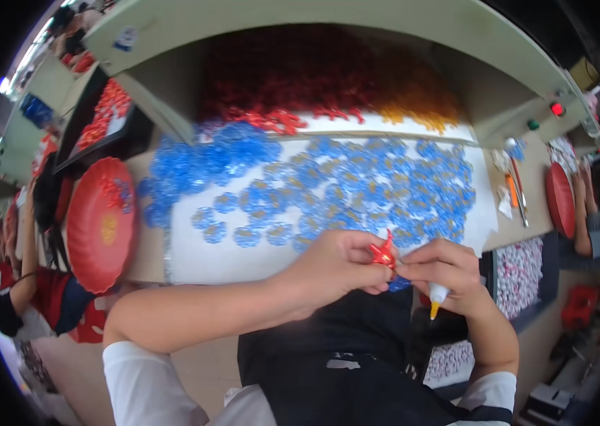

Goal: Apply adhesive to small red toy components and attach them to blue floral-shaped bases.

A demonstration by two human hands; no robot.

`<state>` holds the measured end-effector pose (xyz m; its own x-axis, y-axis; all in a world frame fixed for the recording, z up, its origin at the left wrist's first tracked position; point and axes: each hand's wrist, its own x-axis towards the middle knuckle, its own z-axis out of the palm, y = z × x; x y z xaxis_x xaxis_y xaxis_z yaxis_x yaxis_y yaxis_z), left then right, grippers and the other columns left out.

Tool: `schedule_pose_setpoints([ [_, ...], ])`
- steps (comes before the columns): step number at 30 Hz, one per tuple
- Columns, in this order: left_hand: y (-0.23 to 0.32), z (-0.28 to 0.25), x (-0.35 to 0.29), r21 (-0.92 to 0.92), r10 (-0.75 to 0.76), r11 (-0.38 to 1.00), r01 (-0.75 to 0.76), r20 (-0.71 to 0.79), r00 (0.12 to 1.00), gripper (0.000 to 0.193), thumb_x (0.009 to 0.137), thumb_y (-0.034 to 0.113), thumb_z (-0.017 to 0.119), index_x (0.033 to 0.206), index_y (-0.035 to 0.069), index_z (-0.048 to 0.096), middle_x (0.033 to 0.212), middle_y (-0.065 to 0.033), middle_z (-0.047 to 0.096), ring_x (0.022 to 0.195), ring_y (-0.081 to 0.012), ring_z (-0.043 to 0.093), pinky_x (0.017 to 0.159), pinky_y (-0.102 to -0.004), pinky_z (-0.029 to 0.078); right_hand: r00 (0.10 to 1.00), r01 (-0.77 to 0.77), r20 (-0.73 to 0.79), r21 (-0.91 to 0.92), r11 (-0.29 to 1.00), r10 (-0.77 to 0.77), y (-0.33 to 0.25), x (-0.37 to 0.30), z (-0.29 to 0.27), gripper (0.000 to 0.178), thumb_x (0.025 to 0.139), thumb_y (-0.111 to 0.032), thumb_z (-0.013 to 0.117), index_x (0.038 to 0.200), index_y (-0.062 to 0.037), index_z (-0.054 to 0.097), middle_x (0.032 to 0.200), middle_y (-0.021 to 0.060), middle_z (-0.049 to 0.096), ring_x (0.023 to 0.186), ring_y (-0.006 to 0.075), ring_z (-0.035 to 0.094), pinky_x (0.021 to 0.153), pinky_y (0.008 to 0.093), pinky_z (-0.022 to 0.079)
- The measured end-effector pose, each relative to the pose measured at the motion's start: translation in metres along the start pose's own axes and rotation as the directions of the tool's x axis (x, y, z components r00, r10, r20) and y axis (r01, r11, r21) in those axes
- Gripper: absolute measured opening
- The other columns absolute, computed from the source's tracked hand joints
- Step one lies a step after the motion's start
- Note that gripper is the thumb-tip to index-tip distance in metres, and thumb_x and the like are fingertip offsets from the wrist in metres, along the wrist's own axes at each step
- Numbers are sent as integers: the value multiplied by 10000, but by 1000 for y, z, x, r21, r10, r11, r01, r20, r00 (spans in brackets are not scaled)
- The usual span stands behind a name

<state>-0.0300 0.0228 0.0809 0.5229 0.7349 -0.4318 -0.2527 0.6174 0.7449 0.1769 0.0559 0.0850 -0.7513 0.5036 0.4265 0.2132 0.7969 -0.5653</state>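
Just in front of my body, my left hand (339, 263) pinches a small shiny red piece (383, 253) with pointed ends between thumb and fingers. My right hand (452, 273) is close beside it, its fingertips pressed together at the red piece's right side; what they pinch there is too small to make out. Tucked in the same right hand is a white tube with a yellow tip (438, 295), the tip pointing down. Part of a blue piece (400, 285) shows just under the fingers. Beyond both hands, many flat clear-blue pieces (328, 188) with gold centres cover the white sheet (207, 266).
Red pieces (264, 121) and amber pieces (420, 113) are heaped under the shelf (300, 21). A red scalloped tray (90, 241) stands left. Tools (518, 192) lie right, above a black tray of pale beads (520, 277). Other people's arms (584, 213) show at both sides.
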Motion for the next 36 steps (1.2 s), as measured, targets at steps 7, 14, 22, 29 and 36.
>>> schedule_pose_setpoints([
  [7, 0, 0, 15, 36, -86, 995, 88, -36, 996, 278, 791, 57, 605, 1053, -15, 542, 900, -92, 607, 770, -117, 583, 727, -232, 484, 999, -1, -54, -17, 1000, 0, 14, -15, 10, 231, 616, -24, 677, 846, -45, 656, 773, 77, 598, 634, 188, 597, 514, 267, 467],
  [14, -5, -2, 21, 21, -109, 994, 110, -46, 993, 296, 790, 56, 609, 1069, -11, 537, 904, -92, 608, 761, -112, 586, 718, -230, 491, 997, -14, -75, 11, 1000, 15, 21, -21, 14, 220, 625, -31, 682, 843, -47, 657, 792, 81, 603, 640, 185, 597, 526, 268, 475],
  [22, 0, -10, 27, -36, -136, 990, 137, 46, 990, 312, 836, 151, 567, 1087, -29, 527, 935, -101, 608, 764, -130, 605, 738, -259, 503, 980, -74, -162, 240, 968, 115, 34, -27, 19, 224, 664, 16, 667, 881, -37, 656, 824, 95, 617, 700, 196, 607, 580, 272, 479],
  [29, -4, -15, 27, -102, -193, 975, 198, 57, 980, 301, 847, 161, 554, 1083, -23, 530, 939, -101, 609, 764, -131, 607, 742, -268, 507, 975, -104, -156, 314, 944, 159, 33, -30, 24, 262, 650, 68, 662, 894, -26, 648, 839, 112, 623, 734, 205, 614, 621, 277, 488],
  [36, -4, -13, 26, -51, -167, 984, 172, 85, 982, 295, 837, 169, 571, 1065, -15, 534, 936, -80, 601, 780, -124, 594, 753, -269, 502, 973, -98, -167, 320, 943, 158, 34, -33, 25, 215, 683, 45, 647, 890, -13, 640, 844, 125, 626, 750, 219, 618, 638, 282, 498],
])
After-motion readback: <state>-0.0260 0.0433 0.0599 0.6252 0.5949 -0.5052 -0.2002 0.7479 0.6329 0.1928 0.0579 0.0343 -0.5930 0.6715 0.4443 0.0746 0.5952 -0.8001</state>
